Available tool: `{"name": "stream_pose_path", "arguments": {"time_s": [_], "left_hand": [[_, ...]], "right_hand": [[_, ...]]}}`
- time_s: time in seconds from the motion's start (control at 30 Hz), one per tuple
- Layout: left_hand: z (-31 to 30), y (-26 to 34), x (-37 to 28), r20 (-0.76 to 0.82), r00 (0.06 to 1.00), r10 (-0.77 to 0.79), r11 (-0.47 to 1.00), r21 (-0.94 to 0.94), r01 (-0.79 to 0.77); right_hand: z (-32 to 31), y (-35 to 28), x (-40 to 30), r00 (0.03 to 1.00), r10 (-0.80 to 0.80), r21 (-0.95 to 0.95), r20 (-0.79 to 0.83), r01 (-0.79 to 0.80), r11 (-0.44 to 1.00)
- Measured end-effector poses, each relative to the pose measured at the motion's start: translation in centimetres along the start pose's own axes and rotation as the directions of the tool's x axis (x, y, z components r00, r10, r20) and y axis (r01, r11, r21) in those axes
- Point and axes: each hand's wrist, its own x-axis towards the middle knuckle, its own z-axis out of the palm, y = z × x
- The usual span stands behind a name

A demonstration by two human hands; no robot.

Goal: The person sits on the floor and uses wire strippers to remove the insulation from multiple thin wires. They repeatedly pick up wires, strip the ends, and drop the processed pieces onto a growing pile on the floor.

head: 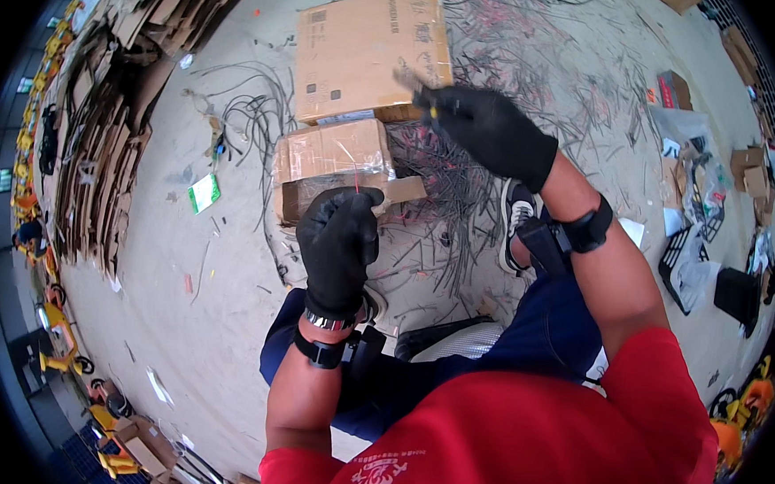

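Note:
My left hand [339, 242], in a black glove, is closed with a thin red wire [357, 179] rising from its fingers, in front of an open cardboard box [333, 147]. Up and to the right, my right hand [488, 125], gloved too, grips a blurred small tool [411, 87] whose metal tip points left; its exact kind cannot be told. Behind the open box stands a larger taped cardboard box [372, 55] bearing writing. Beside both boxes lies a heap of cut black and red wire pieces [444, 179].
Loose black cables [256, 111] lie left of the boxes. Stacks of flattened cardboard [94, 191] line the far left. On the right are plastic bags [710, 188], a black bin [737, 295] and small boxes [751, 168]. My shoe [518, 227] rests beside the wire heap.

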Motion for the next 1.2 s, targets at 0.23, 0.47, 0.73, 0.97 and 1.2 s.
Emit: {"name": "stream_pose_path", "arguments": {"time_s": [0.23,0.47,0.73,0.97,1.2], "left_hand": [[-0.3,0.2,0.2,-0.052,0.998,-0.026,1.0,-0.008,0.025],[-0.1,0.2,-0.2,-0.027,0.996,-0.084,0.995,0.052,0.085],[0.1,0.5,-0.3,0.026,0.994,-0.103,0.995,0.002,0.103],[0.0,0.1,-0.4,0.036,0.996,-0.08,0.997,-0.02,0.081],[0.0,-0.3,-0.5,0.057,0.998,-0.039,0.997,-0.061,0.043]], "right_hand": [[4.5,-1.4,-2.3,0.952,-0.225,-0.209,0.209,0.269,0.94],[4.8,-2.0,-2.1,0.889,-0.441,-0.433,0.121,0.448,0.783],[5.1,-2.6,-2.2,0.87,-0.478,-0.491,0.117,0.469,0.734],[5.1,-2.3,-2.3,0.861,-0.497,-0.524,0.105,0.473,0.708],[4.9,-2.8,-2.4,0.882,-0.442,-0.561,0.161,0.45,0.694]]}}
